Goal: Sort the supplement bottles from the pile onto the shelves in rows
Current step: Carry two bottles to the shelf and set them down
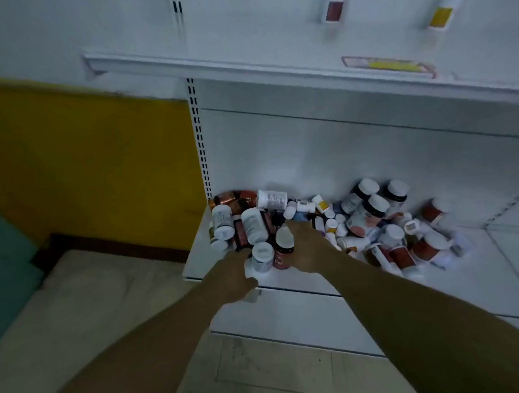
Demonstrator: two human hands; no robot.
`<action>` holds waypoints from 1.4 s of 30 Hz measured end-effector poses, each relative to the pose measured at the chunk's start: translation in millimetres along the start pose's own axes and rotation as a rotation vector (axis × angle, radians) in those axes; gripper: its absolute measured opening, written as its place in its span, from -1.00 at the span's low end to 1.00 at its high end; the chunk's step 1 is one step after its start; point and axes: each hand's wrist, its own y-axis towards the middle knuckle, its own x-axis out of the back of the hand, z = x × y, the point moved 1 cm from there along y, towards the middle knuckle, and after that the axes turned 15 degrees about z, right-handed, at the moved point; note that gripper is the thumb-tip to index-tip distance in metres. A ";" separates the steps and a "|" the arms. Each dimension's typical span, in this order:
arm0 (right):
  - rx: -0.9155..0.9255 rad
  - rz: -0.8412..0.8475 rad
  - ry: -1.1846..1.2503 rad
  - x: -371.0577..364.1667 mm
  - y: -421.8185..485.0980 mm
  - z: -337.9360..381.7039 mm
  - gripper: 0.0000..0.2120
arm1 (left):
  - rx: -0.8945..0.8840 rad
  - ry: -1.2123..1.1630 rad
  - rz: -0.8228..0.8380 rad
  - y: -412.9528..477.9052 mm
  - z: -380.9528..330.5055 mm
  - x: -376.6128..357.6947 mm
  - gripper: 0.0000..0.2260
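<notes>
Supplement bottles lie in a jumbled pile [329, 222] on the white bottom shelf [499, 257] of a shop unit, heaped against its back panel. Most have white caps, with white, dark red or amber bodies, and nearly all lie on their sides.

Both bare forearms stretch forward from the near edge, converging on the near left part of the pile. The left hand [234, 273] is at the shelf's front lip, its fingers curled round the lower end of a white bottle [262, 255] with a pale label. Just right of that, touching it, is a dark red bottle [283, 249] with a white cap. The right hand [308, 248] lies knuckles up against this red bottle, one finger reaching far into the heap. Motion blur hides whether it grips anything.

Above, an upper shelf [244, 63] carries a yellow price label [390, 65] on its front edge. Two blurred bottles are on it, one red-labelled [335, 9] and one yellow-labelled [440, 16]. A yellow wall panel [83, 161] fills the left, and a tiled floor [278, 371] lies nearest.
</notes>
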 end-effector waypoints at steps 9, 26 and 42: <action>-0.012 -0.042 -0.097 -23.6 44.4 -38.5 -0.44 | -0.023 0.279 -0.216 69.4 6.8 -30.2 -0.58; 0.121 -0.722 1.194 36.1 -50.0 -5.7 -0.75 | -0.047 -1.804 -0.392 7.4 -28.9 18.3 -0.78; 0.478 -0.465 1.866 76.7 -253.2 37.4 -0.51 | -0.491 -1.704 0.417 -112.6 -197.0 61.4 -0.58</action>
